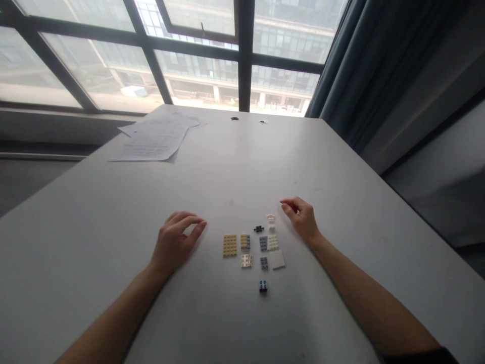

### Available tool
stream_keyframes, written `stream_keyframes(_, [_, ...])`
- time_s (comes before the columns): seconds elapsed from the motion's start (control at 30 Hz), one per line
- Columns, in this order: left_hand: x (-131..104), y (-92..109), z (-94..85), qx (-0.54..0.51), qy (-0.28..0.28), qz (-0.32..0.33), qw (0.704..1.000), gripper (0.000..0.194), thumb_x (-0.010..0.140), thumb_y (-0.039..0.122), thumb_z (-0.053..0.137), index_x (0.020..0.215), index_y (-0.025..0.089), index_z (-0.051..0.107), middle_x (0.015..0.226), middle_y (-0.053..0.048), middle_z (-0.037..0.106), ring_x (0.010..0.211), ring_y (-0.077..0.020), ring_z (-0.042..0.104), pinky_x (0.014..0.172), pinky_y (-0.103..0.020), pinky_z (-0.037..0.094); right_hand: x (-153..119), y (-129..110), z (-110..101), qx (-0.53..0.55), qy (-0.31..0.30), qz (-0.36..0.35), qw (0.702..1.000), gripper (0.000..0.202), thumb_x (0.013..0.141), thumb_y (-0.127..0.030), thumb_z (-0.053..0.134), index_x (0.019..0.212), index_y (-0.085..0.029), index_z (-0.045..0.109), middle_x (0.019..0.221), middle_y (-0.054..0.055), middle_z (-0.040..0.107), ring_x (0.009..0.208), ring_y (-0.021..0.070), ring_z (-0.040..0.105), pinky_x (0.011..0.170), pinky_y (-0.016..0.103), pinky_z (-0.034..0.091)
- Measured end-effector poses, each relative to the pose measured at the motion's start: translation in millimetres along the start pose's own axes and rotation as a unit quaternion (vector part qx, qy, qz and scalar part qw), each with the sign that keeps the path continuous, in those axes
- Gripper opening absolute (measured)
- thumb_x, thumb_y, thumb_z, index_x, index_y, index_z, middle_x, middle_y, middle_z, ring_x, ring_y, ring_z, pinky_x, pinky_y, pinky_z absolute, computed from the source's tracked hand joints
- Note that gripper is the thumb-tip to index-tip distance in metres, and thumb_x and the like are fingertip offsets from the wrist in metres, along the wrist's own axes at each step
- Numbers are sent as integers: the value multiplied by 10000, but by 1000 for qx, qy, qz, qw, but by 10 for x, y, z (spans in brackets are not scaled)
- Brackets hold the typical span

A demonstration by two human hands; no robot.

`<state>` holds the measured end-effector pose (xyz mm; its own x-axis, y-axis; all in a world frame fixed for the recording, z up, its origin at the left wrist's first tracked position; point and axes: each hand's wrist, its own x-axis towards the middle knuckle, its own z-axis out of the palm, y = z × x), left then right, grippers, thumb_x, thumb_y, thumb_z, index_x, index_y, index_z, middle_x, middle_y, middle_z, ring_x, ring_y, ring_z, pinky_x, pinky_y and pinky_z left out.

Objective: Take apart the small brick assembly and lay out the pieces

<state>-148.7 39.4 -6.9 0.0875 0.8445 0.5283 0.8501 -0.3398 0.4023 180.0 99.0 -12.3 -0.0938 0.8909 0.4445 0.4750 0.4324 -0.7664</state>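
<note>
Small building-brick pieces lie flat on the white table between my hands. My left hand (177, 237) rests left of them, thumb and index tips together with nothing visible in them. Nearest to it is a tan studded plate (229, 245). Beside that sit a tan and grey piece (245, 241) and a pale tan plate (246, 261). On the other side my right hand (301, 215) rests with fingers curled together and nothing seen in them. Close to it are small white pieces (270, 219), a white studded plate (273, 242) and a black piece (258, 229).
A grey wedge-shaped plate (263, 243), a grey studded piece (264, 263), a smooth white tile (278, 260) and a dark blue-grey brick (262, 286) complete the group. Printed papers (151, 139) lie at the table's far left. Windows and a dark curtain (341, 76) stand beyond the table (212, 177).
</note>
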Motion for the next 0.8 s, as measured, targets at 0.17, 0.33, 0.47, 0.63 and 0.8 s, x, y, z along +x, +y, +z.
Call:
stream_keyframes(0.17, [-15,-54,21,-18,17,-17,1000,226,865,390,554,782,210,663,837,-20,654,832,-180,604,810,-307,484,-95,-54,-36,20,-97,-50,994,113,806,-262,643,864,-189,708,735,11,603,613,121,495,580,250,430])
stream_keyframes(0.33, [-12,-66,33,-31,28,-8,999,228,858,383,565,764,201,665,821,-20,653,819,-181,607,799,-303,480,-202,-32,-65,19,-172,-60,983,238,833,-181,589,1040,-222,700,918,37,645,598,99,494,556,230,436])
stream_keyframes(0.47, [-10,-41,20,-32,17,-5,999,235,862,385,554,768,201,666,827,-24,655,824,-183,602,782,-300,485,-240,-30,-49,-13,-191,-74,979,238,857,-174,570,1046,-234,702,970,49,654,655,113,541,591,238,456])
stream_keyframes(0.63, [-9,-17,12,-32,5,3,999,248,866,382,542,761,194,664,818,-30,655,819,-184,595,780,-303,480,-245,-66,-29,-29,-190,-74,979,165,854,-198,594,945,-224,729,917,46,667,699,130,568,623,248,454])
stream_keyframes(0.8, [-6,-51,22,-43,25,-23,998,248,857,392,549,758,195,663,817,-27,654,823,-185,599,791,-307,469,-209,79,-98,71,-39,40,996,188,839,-300,619,973,-206,711,800,21,658,643,126,539,604,251,440])
